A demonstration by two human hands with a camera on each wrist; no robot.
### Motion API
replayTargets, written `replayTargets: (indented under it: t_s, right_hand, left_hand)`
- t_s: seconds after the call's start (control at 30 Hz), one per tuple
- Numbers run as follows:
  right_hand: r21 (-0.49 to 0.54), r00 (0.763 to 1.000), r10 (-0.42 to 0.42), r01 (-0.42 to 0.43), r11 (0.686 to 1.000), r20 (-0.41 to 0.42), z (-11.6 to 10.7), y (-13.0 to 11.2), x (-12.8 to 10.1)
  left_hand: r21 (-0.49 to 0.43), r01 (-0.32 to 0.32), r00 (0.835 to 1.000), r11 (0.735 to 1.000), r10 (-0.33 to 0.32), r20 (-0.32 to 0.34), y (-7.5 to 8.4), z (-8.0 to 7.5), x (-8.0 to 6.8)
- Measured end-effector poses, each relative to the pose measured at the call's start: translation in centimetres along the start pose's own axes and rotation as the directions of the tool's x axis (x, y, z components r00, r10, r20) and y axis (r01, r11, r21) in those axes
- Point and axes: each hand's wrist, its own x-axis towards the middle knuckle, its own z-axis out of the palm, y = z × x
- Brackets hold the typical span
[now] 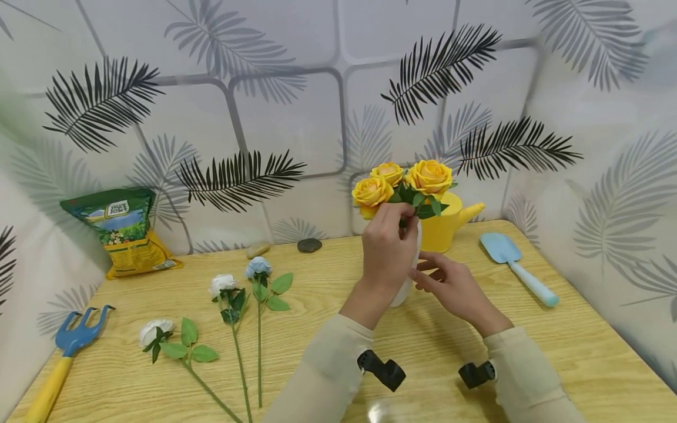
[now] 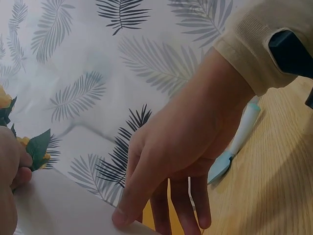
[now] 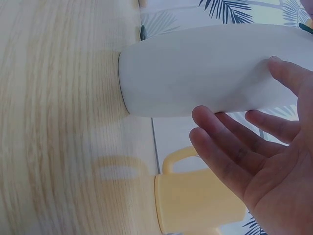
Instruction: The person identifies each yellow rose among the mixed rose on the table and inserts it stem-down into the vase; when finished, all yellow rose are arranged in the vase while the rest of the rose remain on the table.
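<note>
A tall white vase (image 1: 400, 296) stands upright on the table with yellow roses (image 1: 431, 177) at its mouth. Just below the blooms, my left hand (image 1: 388, 247) pinches among the green leaves, on a yellow rose's stem or leaf; its fingertips partly hide what they hold. My right hand (image 1: 457, 288) is at the vase's right side. Its thumb touches the white wall (image 3: 195, 73) of the vase in the right wrist view, while the other fingers reach loosely along the edge, extended. Behind the vase stands a yellow watering can (image 1: 441, 229).
On the left lie two white roses (image 1: 222, 285) and a blue rose (image 1: 258, 267). A blue hand fork (image 1: 79, 338) with yellow handle, a soil bag (image 1: 129, 235), a dark stone (image 1: 309, 245) and a tan stone (image 1: 258, 250) surround them. A light-blue trowel (image 1: 515, 264) lies right.
</note>
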Motion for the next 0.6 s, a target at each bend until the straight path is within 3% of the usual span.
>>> replayTargets:
  t_s: [0.23, 0.6]
  right_hand:
    - [0.016, 1.000, 0.011, -0.011, 1.000, 0.003, -0.1, -0.1, 0.0]
    - [0.016, 1.000, 0.004, -0.004, 1.000, 0.016, -0.4, 0.0, -0.1]
  left_hand:
    - [-0.074, 0.058, 0.998, 0.996, -0.057, 0.015, -0.3, -0.3, -0.4]
    - [-0.115, 0.022, 1.000, 0.993, -0.021, 0.009, 0.0, -1.6, -0.4]
